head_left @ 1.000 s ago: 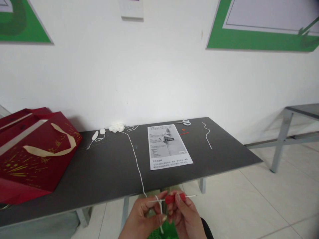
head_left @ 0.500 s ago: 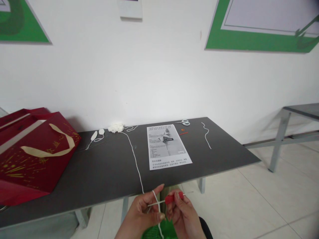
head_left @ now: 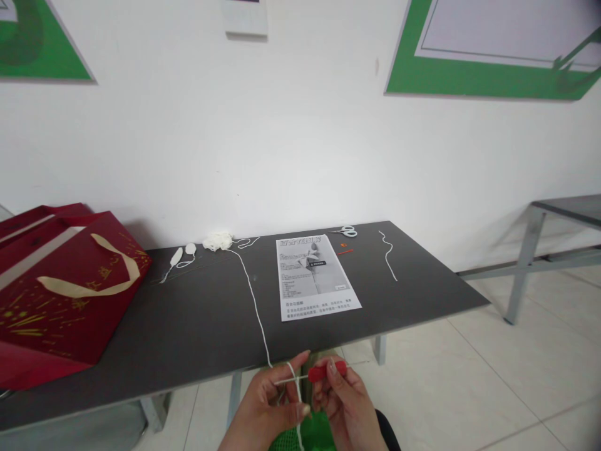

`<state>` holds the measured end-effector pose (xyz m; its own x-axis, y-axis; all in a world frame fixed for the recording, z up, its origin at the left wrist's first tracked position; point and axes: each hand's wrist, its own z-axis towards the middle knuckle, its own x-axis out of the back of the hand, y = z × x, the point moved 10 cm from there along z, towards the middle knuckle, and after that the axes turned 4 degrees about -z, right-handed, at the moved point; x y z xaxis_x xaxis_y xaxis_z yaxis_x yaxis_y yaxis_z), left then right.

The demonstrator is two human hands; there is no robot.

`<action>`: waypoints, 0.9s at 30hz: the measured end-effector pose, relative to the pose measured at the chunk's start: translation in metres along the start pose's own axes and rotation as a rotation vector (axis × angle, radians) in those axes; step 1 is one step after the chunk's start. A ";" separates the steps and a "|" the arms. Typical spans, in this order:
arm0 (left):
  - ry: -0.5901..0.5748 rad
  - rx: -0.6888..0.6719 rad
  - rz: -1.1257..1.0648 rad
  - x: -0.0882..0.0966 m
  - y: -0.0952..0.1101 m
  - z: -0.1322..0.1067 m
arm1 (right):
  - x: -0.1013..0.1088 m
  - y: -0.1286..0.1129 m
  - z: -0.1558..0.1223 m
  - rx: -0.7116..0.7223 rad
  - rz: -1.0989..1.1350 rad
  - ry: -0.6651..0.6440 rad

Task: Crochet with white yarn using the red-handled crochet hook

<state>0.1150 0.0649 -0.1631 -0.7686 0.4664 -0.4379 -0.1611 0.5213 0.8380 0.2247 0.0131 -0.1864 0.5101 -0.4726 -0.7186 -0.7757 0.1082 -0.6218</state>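
My right hand (head_left: 347, 398) grips a crochet hook (head_left: 327, 371) by its red handle, and the thin metal shaft points left. At the table's front edge, my left hand (head_left: 270, 401) pinches white yarn (head_left: 298, 398) between thumb and fingers, its index finger raised with the strand over it. The hook's shaft crosses this strand between my two hands. From my left hand the yarn runs back over the table to a loose white yarn bundle (head_left: 218, 241) by the wall. A tail hangs below my left thumb.
On the dark table (head_left: 197, 338) lie a printed sheet (head_left: 319, 279), scissors (head_left: 348, 232), a small orange piece (head_left: 345, 252), a loose strand (head_left: 389, 254) and white crocheted pieces (head_left: 176, 257). Red gift bags (head_left: 70, 294) stand at the left. A second table (head_left: 570, 210) is at the right.
The hook has shifted slightly left, its shaft a little further past the strand in my left hand. Both hands keep their grip.
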 end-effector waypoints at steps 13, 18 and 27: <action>0.289 -0.258 0.381 0.016 0.030 -0.011 | 0.001 -0.034 -0.011 0.239 -0.337 0.059; 0.373 -0.340 0.314 0.024 0.030 -0.015 | -0.005 -0.052 -0.028 0.451 -0.613 0.120; 0.267 -0.142 -0.017 0.015 0.001 -0.007 | -0.062 -0.042 -0.072 1.196 -1.290 -0.342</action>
<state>0.0985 0.0675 -0.1664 -0.8974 0.2445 -0.3673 -0.2460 0.4137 0.8765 0.1992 -0.0252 -0.0936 0.6821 -0.5951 0.4249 0.7189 0.4390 -0.5390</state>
